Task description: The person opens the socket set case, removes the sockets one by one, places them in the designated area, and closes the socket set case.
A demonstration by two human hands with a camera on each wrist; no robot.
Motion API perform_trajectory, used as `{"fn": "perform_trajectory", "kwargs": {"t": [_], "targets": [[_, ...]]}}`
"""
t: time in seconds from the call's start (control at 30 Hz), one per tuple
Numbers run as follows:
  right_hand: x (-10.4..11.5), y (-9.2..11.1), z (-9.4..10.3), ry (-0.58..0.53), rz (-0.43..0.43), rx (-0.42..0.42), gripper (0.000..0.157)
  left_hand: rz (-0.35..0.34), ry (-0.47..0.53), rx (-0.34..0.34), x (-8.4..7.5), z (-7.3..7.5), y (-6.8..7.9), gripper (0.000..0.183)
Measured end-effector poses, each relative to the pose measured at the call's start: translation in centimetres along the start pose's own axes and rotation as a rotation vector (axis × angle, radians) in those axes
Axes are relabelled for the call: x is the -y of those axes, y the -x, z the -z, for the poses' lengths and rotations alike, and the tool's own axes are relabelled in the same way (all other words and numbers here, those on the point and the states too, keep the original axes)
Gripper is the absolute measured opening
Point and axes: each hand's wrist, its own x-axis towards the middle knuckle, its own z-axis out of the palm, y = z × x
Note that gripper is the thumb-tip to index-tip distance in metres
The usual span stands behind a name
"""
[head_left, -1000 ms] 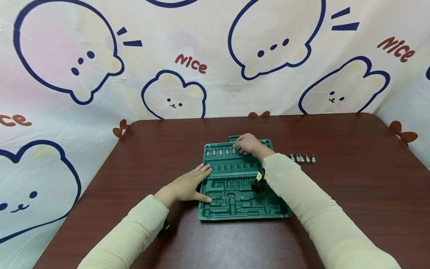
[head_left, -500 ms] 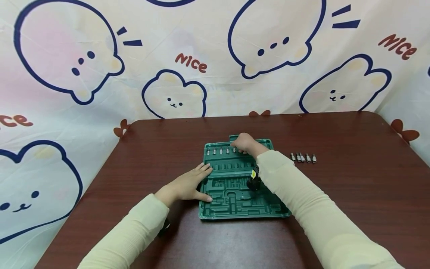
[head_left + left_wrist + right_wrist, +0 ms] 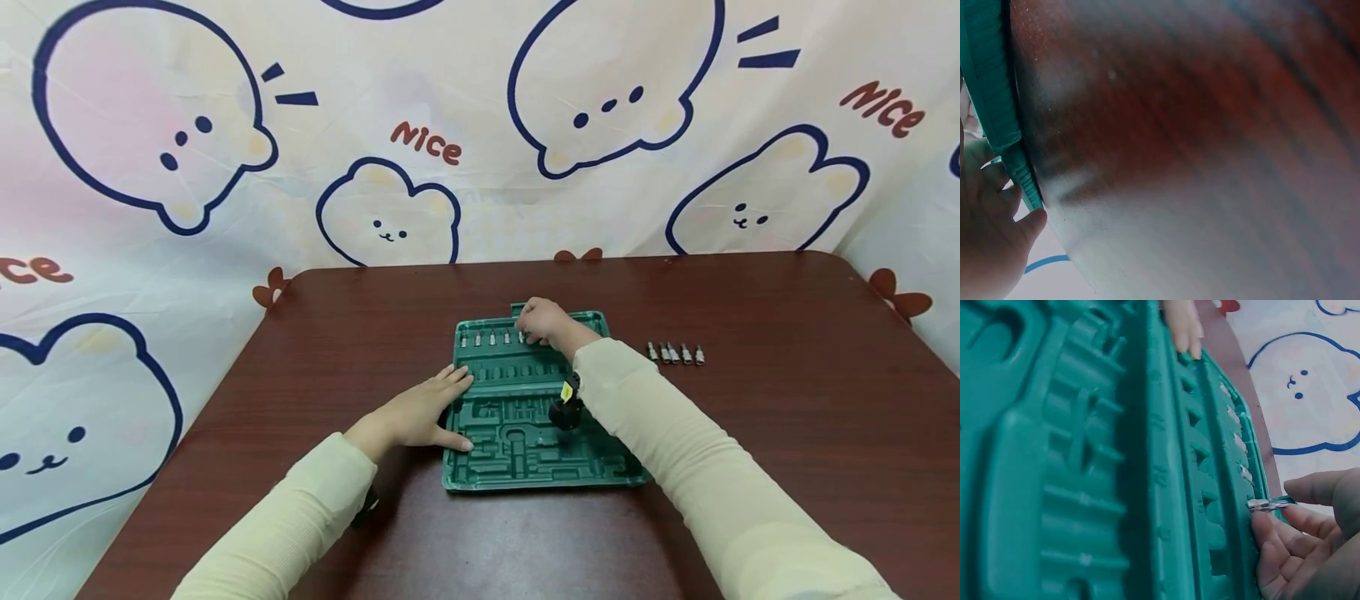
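A green plastic tool case (image 3: 551, 482) lies open on the table, full of moulded slots. My left hand (image 3: 415, 414) rests on its left edge, fingers spread and thumb over the rim. At the top row, my right hand (image 3: 553, 323) pinches a small silver socket bit (image 3: 1266, 504) between thumb and fingers, its one end at a slot. Several similar bits (image 3: 492, 337) sit in the row to its left. The right wrist view shows the fingers close up, while the left wrist view shows only part of the left hand (image 3: 997, 231) against the case side.
Several loose socket bits (image 3: 675, 354) lie in a line on the brown table (image 3: 795, 400), right of the case. Behind the table hangs a pale cloth (image 3: 495, 217) with bear drawings. A black wrist camera (image 3: 566, 410) hangs over the case's lower half.
My right hand and wrist have shifted slightly left along the top row. The left hand stays on the case edge, and the loose bits have not moved.
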Motion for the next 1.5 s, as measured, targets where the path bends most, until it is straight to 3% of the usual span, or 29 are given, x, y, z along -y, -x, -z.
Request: {"fn": "perform_trajectory", "kwargs": {"t": [0.27, 0.77, 1.07, 1.5], "targets": [[-0.2, 0.3, -0.5, -0.003, -0.004, -0.092, 0.016, 0.006, 0.004, 0.002, 0.1, -0.1, 0.0, 0.095], [-0.8, 0.5, -0.7, -0.094, 0.049, -0.114, 0.008, 0.008, -0.007, 0.004, 0.0, -0.1, 0.0, 0.095], [-0.7, 0.9, 0.2, -0.221, 0.069, -0.119, 0.012, 0.011, -0.067, 0.019, -0.1, 0.2, -0.1, 0.094], [-2.1, 4.0, 3.4, -0.232, 0.115, -0.135, 0.022, -0.018, -0.144, 0.017, -0.5, 0.5, 0.1, 0.094]]}}
